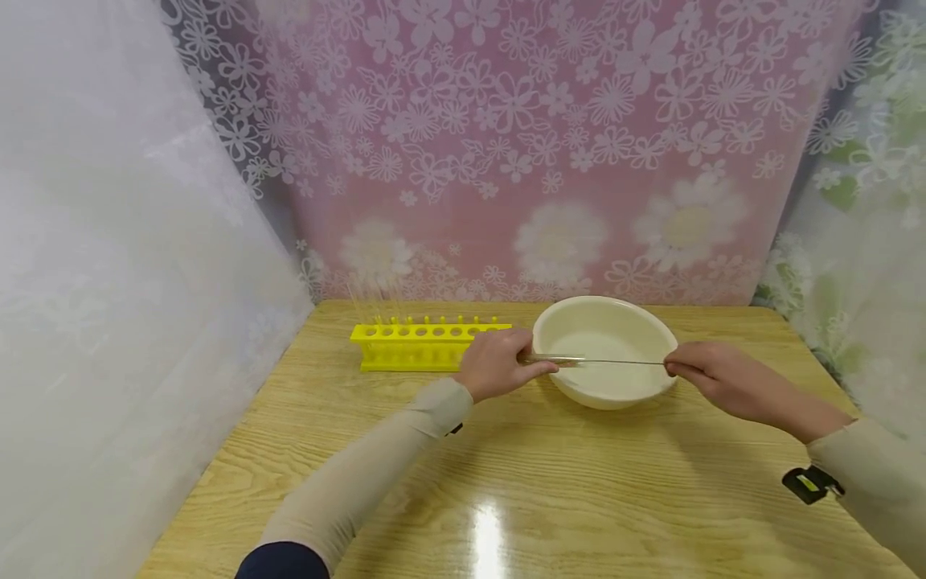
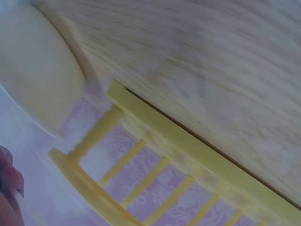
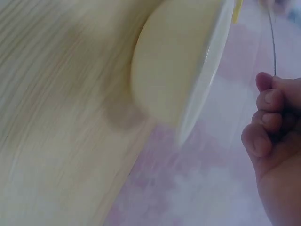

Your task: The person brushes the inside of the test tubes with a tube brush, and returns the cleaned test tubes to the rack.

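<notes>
Over the cream bowl (image 1: 606, 397), my left hand (image 1: 497, 366) grips a clear glass test tube (image 1: 574, 359) lying nearly level, its mouth toward the right. A thin wire handle (image 1: 625, 362), apparently a test tube brush's, runs from the tube to my right hand (image 1: 731, 382), which pinches its end near the bowl's right rim. The bristles cannot be made out. In the right wrist view the wire (image 3: 273, 47) rises from between thumb and forefinger, the other fingers curled. Only the fingertips of the left hand (image 2: 10, 183) show at the left wrist view's edge.
A yellow test tube rack (image 1: 415, 336) stands left of the bowl, partly behind my left hand. Several clear test tubes (image 1: 378, 301) stand in its left end. Beneath is a wood-grain table (image 1: 579, 490); a pink floral curtain (image 1: 477, 161) hangs behind.
</notes>
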The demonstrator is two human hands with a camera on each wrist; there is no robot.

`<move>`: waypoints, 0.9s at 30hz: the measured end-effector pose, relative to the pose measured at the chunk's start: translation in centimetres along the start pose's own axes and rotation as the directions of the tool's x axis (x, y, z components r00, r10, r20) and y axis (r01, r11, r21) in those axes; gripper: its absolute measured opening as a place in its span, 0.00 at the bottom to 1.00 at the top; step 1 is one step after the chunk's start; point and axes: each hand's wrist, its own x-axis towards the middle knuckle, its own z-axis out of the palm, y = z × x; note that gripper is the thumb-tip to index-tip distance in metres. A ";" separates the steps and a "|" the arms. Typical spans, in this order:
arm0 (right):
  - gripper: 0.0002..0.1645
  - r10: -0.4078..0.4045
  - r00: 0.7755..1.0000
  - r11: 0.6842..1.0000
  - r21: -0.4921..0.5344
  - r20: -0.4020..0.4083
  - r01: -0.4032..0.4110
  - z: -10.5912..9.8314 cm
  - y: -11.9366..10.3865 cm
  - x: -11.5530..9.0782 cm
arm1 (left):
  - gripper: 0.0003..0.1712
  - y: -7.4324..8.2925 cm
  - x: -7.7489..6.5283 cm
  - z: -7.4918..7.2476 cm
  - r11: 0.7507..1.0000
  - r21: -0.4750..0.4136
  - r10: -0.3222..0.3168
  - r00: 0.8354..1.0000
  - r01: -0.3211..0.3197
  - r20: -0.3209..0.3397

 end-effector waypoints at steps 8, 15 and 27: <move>0.11 -0.024 0.997 0.997 -0.074 -0.075 0.018 -1.7 3.0 -1.9 | 0.26 -1.3 -0.5 -0.3 1.000 0.006 0.005 1.000 -0.005 -0.028; 0.11 -0.003 0.994 0.994 -0.106 -0.106 -0.008 -2.2 3.6 -2.7 | 0.28 -2.0 -0.8 -0.1 0.999 0.032 0.000 0.998 0.002 -0.063; 0.11 0.052 0.998 0.999 -0.009 0.028 -0.052 -0.7 0.8 0.2 | 0.26 -0.2 0.0 -0.3 1.000 0.004 0.019 0.999 -0.019 -0.035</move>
